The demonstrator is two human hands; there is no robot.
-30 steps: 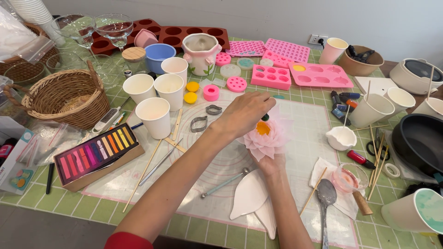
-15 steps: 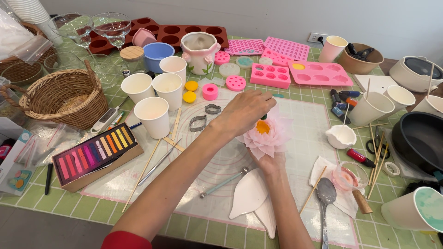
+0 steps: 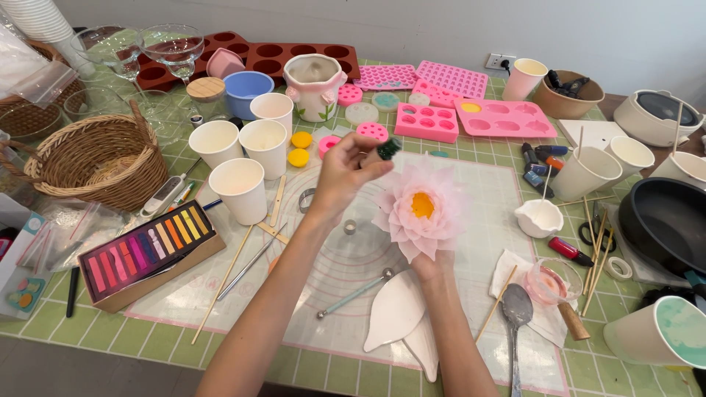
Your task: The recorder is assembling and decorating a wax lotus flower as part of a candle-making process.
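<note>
Fingers [image 3: 368, 158] of the left hand [image 3: 346, 173] pinch a small dark-green piece, now lifted beside the pale-pink petalled flower [image 3: 421, 209] that the right hand [image 3: 434, 266] cups, raised mid-table.

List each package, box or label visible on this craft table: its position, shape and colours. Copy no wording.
Box of pastel sticks: front left, flat tan rectangle, sticks running red through purple to yellow.
Clear plastic bags: far left, above the wicker basket, crumpled, see-through.
Small carton: left edge, white and light blue, partly cut off.
</note>
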